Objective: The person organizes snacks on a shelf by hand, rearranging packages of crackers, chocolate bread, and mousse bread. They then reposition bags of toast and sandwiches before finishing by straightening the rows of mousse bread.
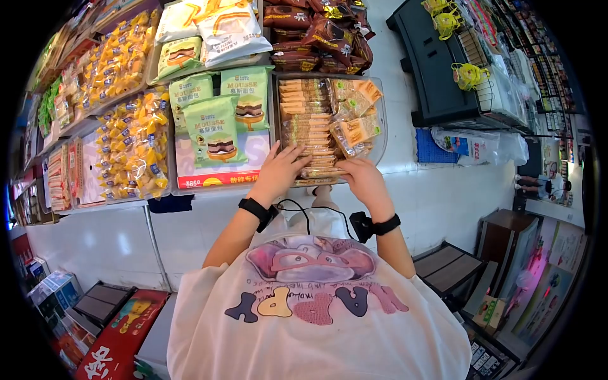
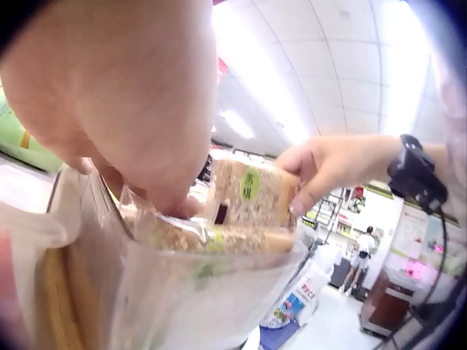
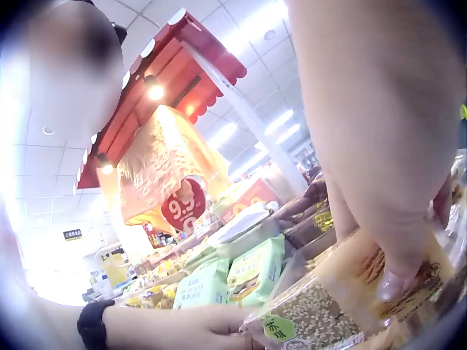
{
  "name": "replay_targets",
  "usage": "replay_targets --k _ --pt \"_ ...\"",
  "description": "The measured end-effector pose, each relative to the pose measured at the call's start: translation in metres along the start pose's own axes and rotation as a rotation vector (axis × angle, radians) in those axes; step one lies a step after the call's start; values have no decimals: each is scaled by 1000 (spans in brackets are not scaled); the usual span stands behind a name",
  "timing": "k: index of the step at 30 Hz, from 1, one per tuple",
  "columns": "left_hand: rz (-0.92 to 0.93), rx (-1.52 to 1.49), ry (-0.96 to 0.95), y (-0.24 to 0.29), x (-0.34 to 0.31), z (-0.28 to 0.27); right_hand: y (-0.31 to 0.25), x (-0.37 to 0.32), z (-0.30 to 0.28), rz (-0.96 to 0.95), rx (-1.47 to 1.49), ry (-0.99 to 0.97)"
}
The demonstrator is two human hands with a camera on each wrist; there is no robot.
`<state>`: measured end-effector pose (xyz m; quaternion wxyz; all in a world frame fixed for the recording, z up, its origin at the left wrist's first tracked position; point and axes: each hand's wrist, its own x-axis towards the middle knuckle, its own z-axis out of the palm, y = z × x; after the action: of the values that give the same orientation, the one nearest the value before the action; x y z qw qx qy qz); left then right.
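Several clear-wrapped sesame pastry packets (image 1: 310,136) stand in tight rows in a clear-walled tray (image 1: 380,142). My left hand (image 1: 277,171) lies over the front left of these rows, fingers reaching onto the wrappers. At the front right, my right hand (image 1: 368,183) pinches a pastry packet (image 3: 314,319) with a green label, its thumb on the wrapper's face. The left fingertips are at the other end of that packet in the right wrist view. Two or more loose packets (image 1: 356,133) lie flat on top of the rows. Some fingers are hidden behind the packets.
Left of the tray are green mousse bread bags (image 1: 212,130) and yellow-wrapped snacks (image 1: 133,145). Dark brown bags (image 1: 326,38) fill the bin behind. A dark cabinet (image 1: 437,63) stands to the right across the floor, and a stool (image 1: 446,269) is at the back right.
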<state>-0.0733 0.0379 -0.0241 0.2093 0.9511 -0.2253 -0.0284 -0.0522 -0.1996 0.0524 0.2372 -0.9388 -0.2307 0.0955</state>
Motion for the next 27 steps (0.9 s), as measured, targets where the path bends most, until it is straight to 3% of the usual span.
replay_targets --k 6,9,12,18,27 --pt "-15 -382 57 11 -14 -39 -5 1 16 -68 -109 -26" --pt "234 -198 210 23 -21 -27 -8 -1 23 -138 -144 -14" --pt "129 -178 49 9 -23 -1 -9 -3 31 -178 -146 -15" --pt "240 -64 109 7 -27 -9 -19 -5 26 -173 -55 35" --pt "104 -5 -92 10 -33 -26 -2 -17 27 -82 14 173"
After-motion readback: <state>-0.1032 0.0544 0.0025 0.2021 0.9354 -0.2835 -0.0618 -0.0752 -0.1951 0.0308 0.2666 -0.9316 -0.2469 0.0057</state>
